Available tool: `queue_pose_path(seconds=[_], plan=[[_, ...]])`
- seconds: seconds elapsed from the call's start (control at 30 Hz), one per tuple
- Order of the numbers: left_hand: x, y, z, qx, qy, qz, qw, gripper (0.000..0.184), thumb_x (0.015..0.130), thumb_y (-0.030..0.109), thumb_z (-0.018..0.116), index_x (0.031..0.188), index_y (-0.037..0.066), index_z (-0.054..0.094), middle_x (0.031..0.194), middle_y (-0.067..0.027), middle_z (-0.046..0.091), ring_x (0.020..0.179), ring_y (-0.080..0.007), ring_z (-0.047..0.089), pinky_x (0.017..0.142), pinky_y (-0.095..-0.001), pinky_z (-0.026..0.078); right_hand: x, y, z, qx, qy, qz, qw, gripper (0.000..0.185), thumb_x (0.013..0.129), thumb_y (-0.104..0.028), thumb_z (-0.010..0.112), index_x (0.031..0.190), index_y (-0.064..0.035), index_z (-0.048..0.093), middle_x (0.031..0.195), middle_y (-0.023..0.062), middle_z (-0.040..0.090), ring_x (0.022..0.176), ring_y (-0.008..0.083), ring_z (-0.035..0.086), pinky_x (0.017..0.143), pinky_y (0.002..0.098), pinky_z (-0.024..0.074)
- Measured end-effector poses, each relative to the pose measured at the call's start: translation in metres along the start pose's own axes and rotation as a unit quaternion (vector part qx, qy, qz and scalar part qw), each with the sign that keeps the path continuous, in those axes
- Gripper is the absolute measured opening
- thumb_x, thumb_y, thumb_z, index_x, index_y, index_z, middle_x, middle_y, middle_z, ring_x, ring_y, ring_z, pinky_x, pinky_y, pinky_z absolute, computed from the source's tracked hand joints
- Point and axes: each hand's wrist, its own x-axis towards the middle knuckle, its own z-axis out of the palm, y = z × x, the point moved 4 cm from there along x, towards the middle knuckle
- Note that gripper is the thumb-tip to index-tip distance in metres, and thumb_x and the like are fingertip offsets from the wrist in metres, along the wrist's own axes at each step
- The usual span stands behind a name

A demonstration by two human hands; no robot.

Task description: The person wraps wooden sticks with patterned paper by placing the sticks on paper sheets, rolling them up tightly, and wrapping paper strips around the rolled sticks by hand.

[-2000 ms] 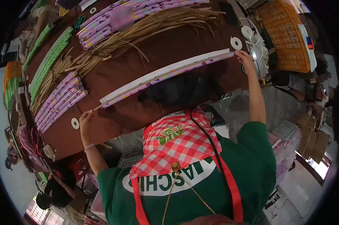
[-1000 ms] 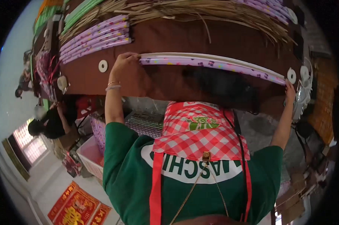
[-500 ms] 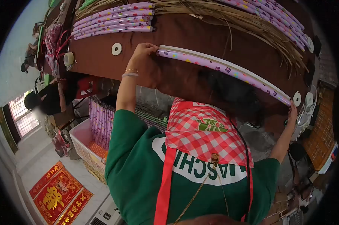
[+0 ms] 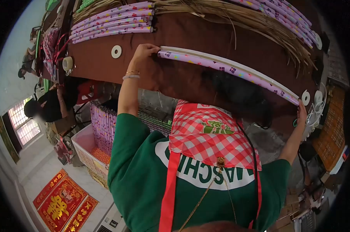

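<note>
The left hand [image 4: 147,51] has its fingers drawn together, pinching the left end of a long purple-printed strip [image 4: 225,70], while the right hand [image 4: 302,113] pinches the opposite end between its fingertips. The purple-printed strip lies between the two hands over the brown-covered surface [image 4: 198,34], sloping down toward the right, with a white edge running along its far side. A gold-coloured bracelet [image 4: 133,72] and a pale bracelet [image 4: 131,77] circle the left wrist. Just beside the right hand is a white ring-shaped roll [image 4: 305,98], with looped white cord [image 4: 316,115] near it. To the left of the left hand lies another white ring-shaped roll [image 4: 116,52], and farther left, at the surface's edge, is a roll of tape [image 4: 68,63]. Beyond the left hand, purple-printed tubes [image 4: 113,24] lie side by side; long brown flat strips [image 4: 256,24] stretch across the far part of the surface, and more purple-printed tubes [image 4: 285,24] lie past them at upper right. On the near side are a red-and-white checked apron [image 4: 210,145] and green sleeves [image 4: 128,141]. At lower left stand a plastic tub [image 4: 82,145] and, on the floor, red posters with gold characters [image 4: 63,201].
</note>
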Motion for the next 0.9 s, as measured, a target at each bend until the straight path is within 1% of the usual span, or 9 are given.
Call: queue_pose_path(seconds=[0.03,0.17,0.23,0.27,0.33,0.43,0.53,0.8,0.9], plan=[[0.0,0.0,0.0,-0.004,0.003,-0.002,1.0,0.023,0.076,0.024,0.068,0.086,0.004,0.069,0.072,0.0003,0.063,0.063,-0.0056,0.053,0.054,-0.0211,0.04,0.0,0.001,-0.001,-0.001,0.006,0.001,1.0,0.039,0.08,-0.035,0.065,0.114,-0.0163,0.059,0.076,-0.0094,0.052,0.061,0.0013,0.04,0.052,0.0156,0.0327],[-0.002,0.001,0.001,0.0,0.02,-0.007,1.0,0.023,0.076,0.026,0.068,0.086,0.006,0.07,0.07,0.0009,0.062,0.062,-0.0051,0.053,0.053,-0.021,0.04,0.0,0.002,0.0,0.005,0.009,-0.004,1.0,0.04,0.079,-0.037,0.065,0.114,-0.0166,0.06,0.072,-0.0077,0.051,0.058,0.0016,0.04,0.051,0.0158,0.0328],[0.003,-0.003,0.002,0.064,0.03,0.004,0.997,0.023,0.075,0.027,0.068,0.086,0.007,0.07,0.069,0.001,0.062,0.059,-0.005,0.051,0.051,-0.021,0.04,-0.001,0.001,0.001,0.005,0.001,-0.004,1.0,0.044,0.078,-0.039,0.066,0.115,-0.0166,0.059,0.071,-0.0065,0.05,0.057,0.0023,0.04,0.051,0.016,0.0331],[0.003,-0.004,0.003,0.064,0.029,0.004,0.998,0.023,0.075,0.027,0.068,0.086,0.007,0.07,0.069,0.001,0.062,0.059,-0.005,0.051,0.051,-0.021,0.04,-0.001,0.0,0.001,0.005,0.002,-0.004,1.0,0.044,0.078,-0.039,0.066,0.115,-0.0166,0.059,0.071,-0.0065,0.05,0.057,0.0023,0.04,0.051,0.016,0.0331],[0.001,-0.005,0.004,0.043,0.051,-0.001,0.998,0.024,0.075,0.028,0.069,0.086,0.007,0.07,0.068,0.001,0.062,0.056,-0.0054,0.05,0.049,-0.0213,0.039,0.0,0.0,0.001,-0.001,0.01,-0.003,1.0,0.043,0.078,-0.039,0.065,0.114,-0.0165,0.059,0.073,-0.007,0.051,0.059,0.0025,0.04,0.052,0.0165,0.0333],[-0.001,-0.001,0.006,0.05,0.052,-0.002,0.997,0.024,0.078,0.024,0.067,0.09,0.004,0.069,0.069,-0.0007,0.061,0.059,-0.0063,0.048,0.052,-0.0233,0.039,0.002,0.0,0.003,-0.011,0.022,-0.002,1.0,0.042,0.079,-0.038,0.064,0.114,-0.0162,0.06,0.077,-0.0077,0.052,0.063,0.0029,0.04,0.055,0.0173,0.0335],[0.0,-0.003,0.008,0.041,0.058,0.004,0.997,0.023,0.078,0.024,0.067,0.089,0.004,0.069,0.069,-0.0005,0.061,0.058,-0.0061,0.047,0.051,-0.0233,0.039,0.002,0.001,0.004,-0.009,0.017,-0.015,1.0,0.04,0.08,-0.038,0.064,0.114,-0.0169,0.06,0.081,-0.0088,0.052,0.066,0.0032,0.041,0.056,0.0174,0.0333],[0.0,-0.004,0.007,0.04,0.054,0.003,0.998,0.024,0.077,0.025,0.067,0.089,0.004,0.069,0.067,0.0017,0.059,0.058,-0.005,0.046,0.05,-0.0223,0.037,-0.009,-0.004,0.009,-0.009,0.04,0.002,0.999,0.04,0.079,-0.036,0.065,0.113,-0.0163,0.061,0.078,-0.0086,0.052,0.064,0.004,0.041,0.056,0.0183,0.0333],[0.002,-0.007,0.007,0.056,0.066,0.01,0.996,0.027,0.075,0.029,0.066,0.089,0.006,0.07,0.065,-0.001,0.061,0.056,-0.0068,0.05,0.05,-0.0233,0.039,-0.005,-0.002,0.006,-0.007,0.04,-0.001,0.999,0.039,0.079,-0.035,0.065,0.113,-0.0154,0.061,0.079,-0.0085,0.052,0.064,0.005,0.041,0.057,0.019,0.0334]])
